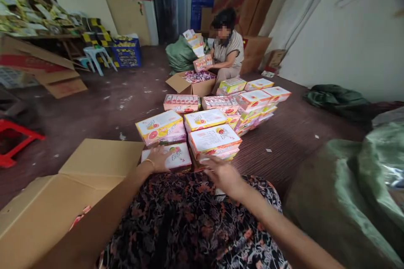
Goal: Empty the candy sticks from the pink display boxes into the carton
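Your left hand (160, 159) lies flat, fingers loosely spread, on the left end of the low fruit-print box (177, 157), which sits on the floor (94, 109) just in front of your lap. Your right hand (221, 173) is open with the fingers stretched out, holding nothing. It is just near of the two-high box stack (214, 138), and I can't tell if it touches. More of the same boxes run in rows toward the far right. An open cardboard carton (63, 201) sits at near left, green sacks (362, 168) at near right, and a co-worker (229, 48) sits far off over another carton. The box looks like thin glossy card, probably light, stiff along the edges but easy to dent on the broad lid, and a bit slick. Best hold is likely the two short ends, palms on opposite sides, not pinching the lid.
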`<move>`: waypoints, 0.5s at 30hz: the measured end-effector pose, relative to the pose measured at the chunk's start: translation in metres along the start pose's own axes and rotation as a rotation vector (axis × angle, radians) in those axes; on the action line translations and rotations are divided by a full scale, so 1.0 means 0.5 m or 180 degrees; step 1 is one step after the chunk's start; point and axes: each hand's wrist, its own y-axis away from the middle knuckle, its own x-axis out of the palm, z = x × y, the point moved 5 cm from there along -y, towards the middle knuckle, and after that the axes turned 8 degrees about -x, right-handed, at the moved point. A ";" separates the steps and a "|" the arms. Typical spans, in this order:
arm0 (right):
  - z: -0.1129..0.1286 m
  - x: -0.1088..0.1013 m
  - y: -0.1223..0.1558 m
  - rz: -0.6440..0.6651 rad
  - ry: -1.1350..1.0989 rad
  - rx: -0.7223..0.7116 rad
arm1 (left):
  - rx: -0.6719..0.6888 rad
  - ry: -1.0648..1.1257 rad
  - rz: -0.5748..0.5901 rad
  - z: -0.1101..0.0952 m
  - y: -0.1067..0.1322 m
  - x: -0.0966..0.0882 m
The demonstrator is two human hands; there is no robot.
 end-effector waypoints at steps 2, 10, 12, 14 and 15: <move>0.047 0.082 -0.038 0.0412 -0.0082 0.0114 | 0.0080 -0.0311 0.0115 -0.022 -0.040 0.022; 0.036 0.192 -0.023 0.0226 -0.1252 0.0781 | 0.0320 0.0153 -0.0542 0.028 0.016 -0.105; 0.043 0.183 -0.044 -0.0152 -0.2073 0.0861 | 0.0218 0.0476 -0.0789 0.047 0.063 -0.171; 0.078 0.158 -0.085 -0.0457 -0.2908 0.0765 | 0.0140 0.1000 -0.0952 0.064 0.117 -0.227; 0.107 0.141 -0.111 -0.0543 -0.3228 0.0605 | 0.0160 0.1399 -0.0992 0.070 0.146 -0.248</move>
